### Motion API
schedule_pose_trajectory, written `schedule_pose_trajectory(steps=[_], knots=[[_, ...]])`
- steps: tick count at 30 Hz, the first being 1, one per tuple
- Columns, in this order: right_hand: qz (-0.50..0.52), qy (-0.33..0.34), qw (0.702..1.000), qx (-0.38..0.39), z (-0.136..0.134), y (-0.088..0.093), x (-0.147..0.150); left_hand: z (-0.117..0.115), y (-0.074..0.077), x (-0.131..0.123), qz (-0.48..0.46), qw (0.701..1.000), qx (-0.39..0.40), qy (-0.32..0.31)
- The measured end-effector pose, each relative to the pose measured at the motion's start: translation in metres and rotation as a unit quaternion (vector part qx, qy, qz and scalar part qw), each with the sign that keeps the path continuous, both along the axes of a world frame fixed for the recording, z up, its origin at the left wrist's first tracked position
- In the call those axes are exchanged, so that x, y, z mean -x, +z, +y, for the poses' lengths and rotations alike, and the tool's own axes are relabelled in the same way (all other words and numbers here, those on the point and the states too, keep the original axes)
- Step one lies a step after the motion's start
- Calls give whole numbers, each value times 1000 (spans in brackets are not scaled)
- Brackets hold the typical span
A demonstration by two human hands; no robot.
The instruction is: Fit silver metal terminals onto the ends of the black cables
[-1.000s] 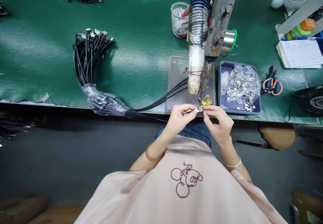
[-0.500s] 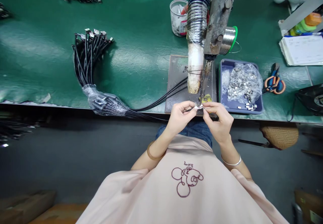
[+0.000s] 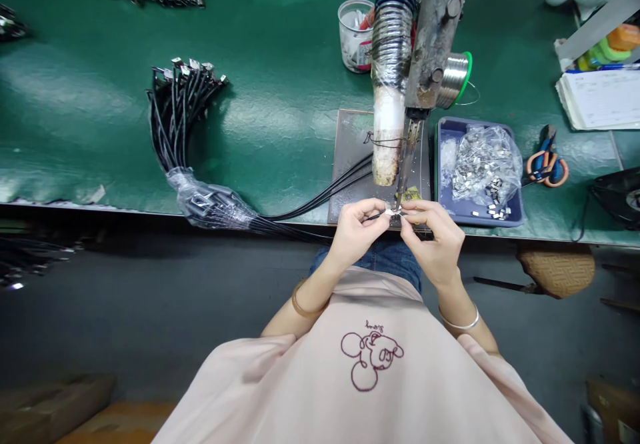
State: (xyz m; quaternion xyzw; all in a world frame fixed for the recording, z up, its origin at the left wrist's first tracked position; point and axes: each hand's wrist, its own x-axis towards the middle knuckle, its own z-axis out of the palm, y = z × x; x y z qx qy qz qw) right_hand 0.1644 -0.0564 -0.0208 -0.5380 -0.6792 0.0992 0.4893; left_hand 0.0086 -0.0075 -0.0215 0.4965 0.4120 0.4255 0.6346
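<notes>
My left hand (image 3: 356,231) is closed in a pinch on the end of a black cable (image 3: 373,217), where a small pale metal connector (image 3: 390,212) shows at the fingertips. Opposite it, my right hand (image 3: 436,239) is also pinched, its fingertips at the connector; what they grip is too small to make out. The soldering iron (image 3: 409,157) points down from above, its tip at or just over the connector. Several black cables run left from the work spot to a bundle (image 3: 213,205) wrapped in clear plastic at the table edge.
Right of my hands sits a blue tray (image 3: 515,204) with a bag of small metal connectors (image 3: 485,157). Beyond it lie orange-handled cutters (image 3: 547,164). A fume hose (image 3: 387,131), solder spool (image 3: 453,81) and clear cup (image 3: 354,37) stand ahead. A dark board (image 3: 345,137) lies underneath.
My right fingers have shifted very slightly around the connector. The left hand keeps its hold, and the view has moved a little.
</notes>
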Motion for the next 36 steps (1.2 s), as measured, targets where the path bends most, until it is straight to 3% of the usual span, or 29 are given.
schedule_pose_trajectory(steps=[11, 25, 36], knots=[[18, 7, 1000, 13, -2, -1, -1, -1, -5, 4, 42, 999, -18, -24], [-40, -17, 999, -26, 0, -3, 1, -4, 3, 2, 89, 992, -88, 6], [-14, 6, 1000, -4, -3, -2, -1, -1, 3, 3, 61, 998, -27, -14]])
